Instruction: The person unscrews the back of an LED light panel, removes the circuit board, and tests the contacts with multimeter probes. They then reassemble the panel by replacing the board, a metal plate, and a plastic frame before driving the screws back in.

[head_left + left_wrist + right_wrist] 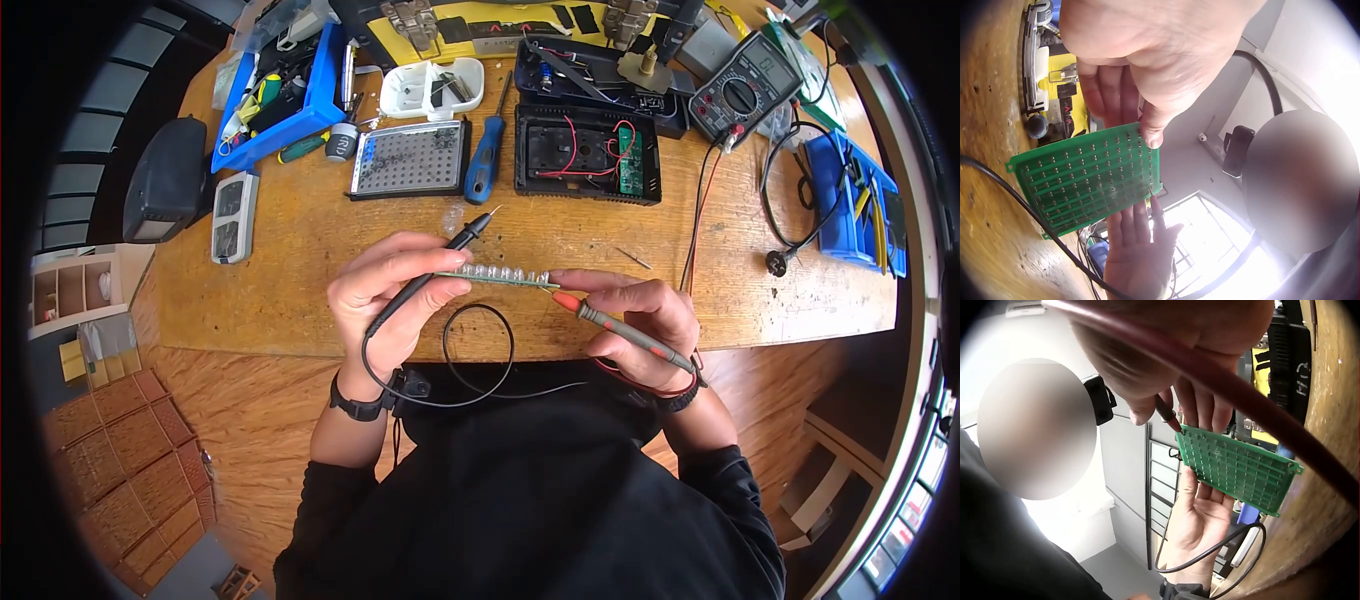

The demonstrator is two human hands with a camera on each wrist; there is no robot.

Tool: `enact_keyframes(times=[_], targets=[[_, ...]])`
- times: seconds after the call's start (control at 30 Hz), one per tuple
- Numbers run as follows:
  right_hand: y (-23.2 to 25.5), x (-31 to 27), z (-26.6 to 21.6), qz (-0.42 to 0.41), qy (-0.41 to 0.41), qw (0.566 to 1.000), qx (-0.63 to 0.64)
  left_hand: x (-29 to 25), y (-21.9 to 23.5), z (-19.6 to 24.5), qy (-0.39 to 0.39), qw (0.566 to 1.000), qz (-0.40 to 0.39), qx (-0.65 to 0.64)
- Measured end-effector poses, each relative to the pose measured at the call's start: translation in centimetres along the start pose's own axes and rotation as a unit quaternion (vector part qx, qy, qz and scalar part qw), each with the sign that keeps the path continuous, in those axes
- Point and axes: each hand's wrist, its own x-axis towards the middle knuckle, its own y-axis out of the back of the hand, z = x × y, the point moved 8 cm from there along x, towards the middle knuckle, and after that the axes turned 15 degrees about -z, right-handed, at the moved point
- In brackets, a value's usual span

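Held edge-on over the bench is a green LED circuit board, with clear LEDs along its upper side. My left hand pinches its left end between thumb and fingers. A black test probe lies across that same hand, its metal tip pointing away from me. My right hand holds a red-tipped test probe, the tip right at the board's right end, and its straighter fingers reach the far edge. Rows of solder joints cover the board's underside in the left wrist view.
A multimeter stands at the back right, its leads running forward. Behind the hands lie an open black housing with red wires, a blue screwdriver and a perforated metal plate. Blue tool trays flank the wooden bench.
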Motion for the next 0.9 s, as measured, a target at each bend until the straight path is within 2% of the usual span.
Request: enact_keyframes(times=[0.33, 0.4, 0.53, 0.6, 0.63, 0.7, 0.73, 0.8, 0.83, 0.9], targets=[[0.0, -0.3, 0.3, -0.002, 0.012, 0.999, 0.046, 0.0, 0.0, 0.1, -0.001, 1.0, -0.01, 0.011], [0.1, -0.3, 0.3, 0.0, 0.014, 0.999, 0.043, 0.2, 0.1, 0.6, -0.034, 0.999, -0.002, 0.006], [0.1, -0.2, 0.1, 0.002, 0.006, 0.999, 0.041, -0.4, -0.2, 0.3, -0.051, 0.999, -0.002, 0.016], [0.2, -0.4, 0.2, 0.003, 0.0, 0.999, 0.039, -1.1, 0.1, -0.3, -0.031, 0.993, 0.084, -0.074], [0.2, -0.6, 0.6, 0.006, -0.004, 0.999, 0.047, -1.2, 0.2, -0.4, -0.031, 0.993, 0.084, -0.074], [0.1, -0.7, 0.9, 0.009, -0.007, 0.998, 0.055, -1.4, 0.7, 0.3, -0.066, 0.993, 0.093, 0.018], [0.2, -0.8, 1.2, 0.028, -0.022, 0.995, 0.093, -1.4, 0.7, 0.4, -0.066, 0.993, 0.093, 0.018], [0.4, -1.3, 1.8, 0.053, -0.044, 0.983, 0.171, -1.0, -0.1, 1.8, -0.125, 0.987, 0.051, 0.088], [0.4, -1.6, 1.9, 0.054, -0.045, 0.983, 0.169, -1.0, -0.6, 2.4, -0.153, 0.98, 0.03, 0.122], [0.7, -2.4, 2.8, 0.086, -0.072, 0.974, 0.198, -1.1, -1.4, 2.4, -0.157, 0.981, 0.025, 0.114]])
